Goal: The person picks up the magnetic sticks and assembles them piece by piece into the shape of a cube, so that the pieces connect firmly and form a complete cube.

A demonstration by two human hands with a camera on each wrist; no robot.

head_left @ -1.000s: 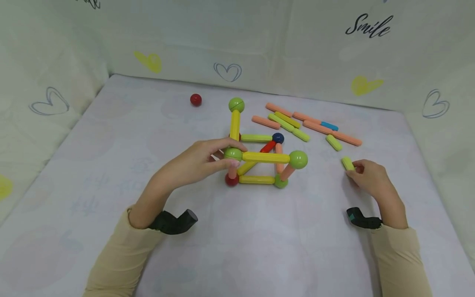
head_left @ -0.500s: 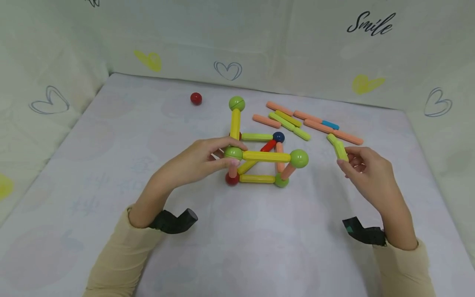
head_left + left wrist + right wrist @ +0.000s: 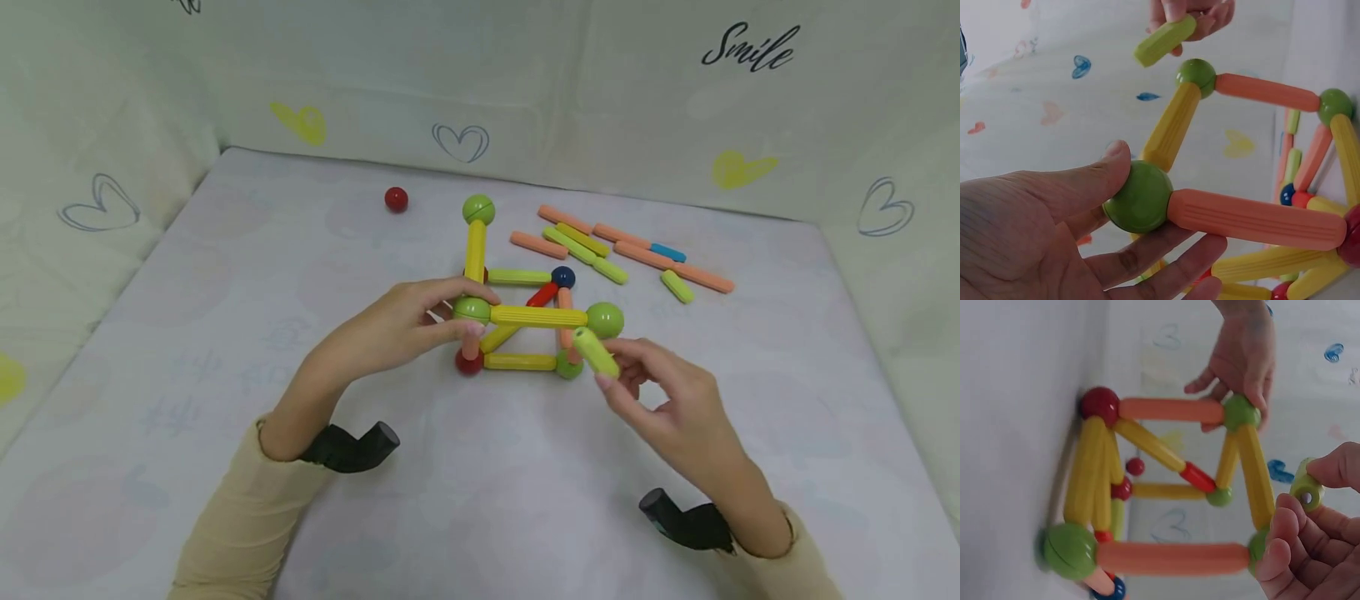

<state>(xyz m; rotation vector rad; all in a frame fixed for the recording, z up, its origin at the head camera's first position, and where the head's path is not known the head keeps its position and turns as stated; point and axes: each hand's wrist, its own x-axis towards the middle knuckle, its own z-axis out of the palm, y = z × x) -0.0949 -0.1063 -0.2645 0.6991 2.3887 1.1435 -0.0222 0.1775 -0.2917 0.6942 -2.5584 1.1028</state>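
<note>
My left hand [image 3: 390, 329] pinches a green ball [image 3: 471, 310] at the upper front-left corner of a frame of magnetic sticks and balls. From that ball a yellow stick [image 3: 538, 317] runs to another green ball [image 3: 605, 319] at the right. My right hand [image 3: 678, 408] pinches a short yellow-green magnetic stick [image 3: 596, 352] between thumb and fingers. It is just in front of the right green ball; in the left wrist view a gap shows between them. The held stick's end with a silvery centre [image 3: 1305, 497] shows in the right wrist view.
Behind the frame and to its right lie several loose sticks, among them a salmon stick [image 3: 538, 245], a blue stick [image 3: 667, 252] and a short yellow-green stick [image 3: 677, 287]. A loose red ball [image 3: 396, 199] lies at the back left. A fabric backdrop [image 3: 570, 100] stands behind the table.
My right hand has lifted the short yellow-green stick off the table and carried it left to the frame. The similar short stick stays behind on the table. My left hand keeps its place.
</note>
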